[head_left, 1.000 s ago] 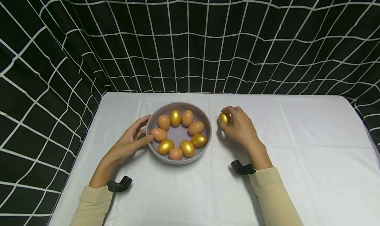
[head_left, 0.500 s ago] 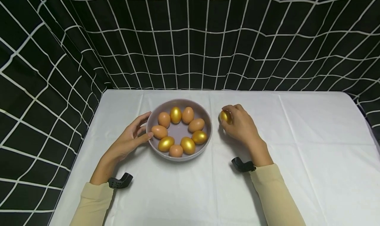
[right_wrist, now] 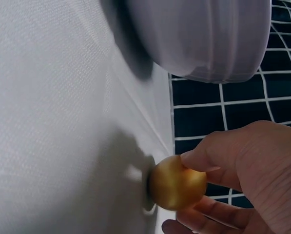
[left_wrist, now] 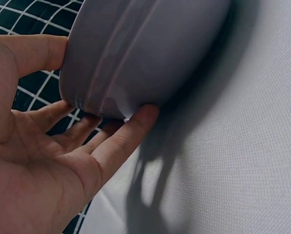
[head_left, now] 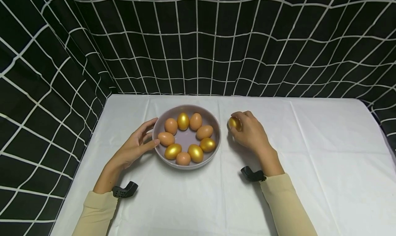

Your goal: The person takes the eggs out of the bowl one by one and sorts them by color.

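Note:
A light mauve bowl (head_left: 186, 167) stands on the white-covered table, with brown and golden eggs lying in a ring along its inner wall. At its left side my left hand (head_left: 134, 147) holds it, the thumb over the rim and the fingers against the outer wall (left_wrist: 135, 58). Right of the bowl, my right hand (head_left: 251, 132) grips a golden egg (head_left: 234, 123) between thumb and fingers. In the right wrist view this egg (right_wrist: 177, 183) is close to the cloth; whether it touches is hard to tell. The fingers partly cover it.
White cloth (head_left: 325, 167) covers the table. A black curtain with a white grid (head_left: 198, 43) hangs along the back and left edges. Black wrist devices (head_left: 125, 190) sit on both wrists, below the cream sleeves (head_left: 96, 213).

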Tool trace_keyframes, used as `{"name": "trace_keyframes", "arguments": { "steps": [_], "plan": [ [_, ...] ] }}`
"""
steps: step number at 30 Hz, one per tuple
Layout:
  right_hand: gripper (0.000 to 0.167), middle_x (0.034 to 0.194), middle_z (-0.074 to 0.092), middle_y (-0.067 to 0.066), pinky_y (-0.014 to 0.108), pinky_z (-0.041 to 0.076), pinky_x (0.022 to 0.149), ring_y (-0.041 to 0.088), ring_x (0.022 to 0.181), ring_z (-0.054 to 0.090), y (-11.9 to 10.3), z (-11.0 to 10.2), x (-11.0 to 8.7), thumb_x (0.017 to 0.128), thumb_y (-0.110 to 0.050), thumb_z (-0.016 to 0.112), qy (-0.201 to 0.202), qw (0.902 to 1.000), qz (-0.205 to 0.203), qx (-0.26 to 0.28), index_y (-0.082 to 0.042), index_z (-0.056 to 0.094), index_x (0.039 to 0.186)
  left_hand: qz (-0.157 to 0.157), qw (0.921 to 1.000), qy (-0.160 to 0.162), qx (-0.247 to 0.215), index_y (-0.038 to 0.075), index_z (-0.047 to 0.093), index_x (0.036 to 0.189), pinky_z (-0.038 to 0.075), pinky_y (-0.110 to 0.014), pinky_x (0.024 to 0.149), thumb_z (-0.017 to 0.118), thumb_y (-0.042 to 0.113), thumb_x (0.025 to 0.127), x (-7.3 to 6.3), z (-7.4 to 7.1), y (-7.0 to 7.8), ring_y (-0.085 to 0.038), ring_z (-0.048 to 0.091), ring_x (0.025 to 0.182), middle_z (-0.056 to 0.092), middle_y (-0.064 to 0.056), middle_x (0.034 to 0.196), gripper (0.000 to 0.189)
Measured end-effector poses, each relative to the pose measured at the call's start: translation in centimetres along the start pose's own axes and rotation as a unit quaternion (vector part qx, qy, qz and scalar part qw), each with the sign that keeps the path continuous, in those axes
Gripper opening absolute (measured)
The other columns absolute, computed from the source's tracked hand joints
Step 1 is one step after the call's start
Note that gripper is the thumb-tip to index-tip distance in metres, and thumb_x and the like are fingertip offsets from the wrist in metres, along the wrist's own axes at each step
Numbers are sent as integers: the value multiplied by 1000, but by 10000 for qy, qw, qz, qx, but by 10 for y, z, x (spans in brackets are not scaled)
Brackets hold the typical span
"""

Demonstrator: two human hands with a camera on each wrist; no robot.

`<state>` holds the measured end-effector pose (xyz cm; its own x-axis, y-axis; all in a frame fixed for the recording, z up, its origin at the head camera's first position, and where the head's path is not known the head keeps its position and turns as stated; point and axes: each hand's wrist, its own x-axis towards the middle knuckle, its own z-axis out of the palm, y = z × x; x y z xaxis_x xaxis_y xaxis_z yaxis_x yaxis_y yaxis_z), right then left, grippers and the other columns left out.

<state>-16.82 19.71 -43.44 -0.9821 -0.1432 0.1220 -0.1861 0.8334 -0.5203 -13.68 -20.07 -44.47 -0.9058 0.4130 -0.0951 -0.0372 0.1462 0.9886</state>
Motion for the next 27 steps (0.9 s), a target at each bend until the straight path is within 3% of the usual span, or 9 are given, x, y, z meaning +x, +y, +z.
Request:
{"name": "trace_keyframes", "arguments": {
  "steps": [9, 27],
  "plan": [
    [42, 129, 64, 26, 60, 51, 98, 44, 116, 64, -2, -2, -2, 95, -20, 69, 105, 9999, -22, 35, -5, 66, 134, -17, 10000, 23, 50, 15, 25, 168, 53, -16, 101, 68, 11, 102, -1, 0, 0, -42, 40, 154, 28, -16, 173, 79],
    [41, 134, 64, 19, 58, 51, 106, 39, 126, 62, -28, -13, -7, 97, -21, 68, 324, 9987, -313, 244, -7, 67, 136, -44, 10000, 0, 26, 14, 24, 169, 52, -15, 101, 66, 10, 103, -2, 1, 1, -43, 38, 155, 25, -17, 174, 78]
  ]
}}
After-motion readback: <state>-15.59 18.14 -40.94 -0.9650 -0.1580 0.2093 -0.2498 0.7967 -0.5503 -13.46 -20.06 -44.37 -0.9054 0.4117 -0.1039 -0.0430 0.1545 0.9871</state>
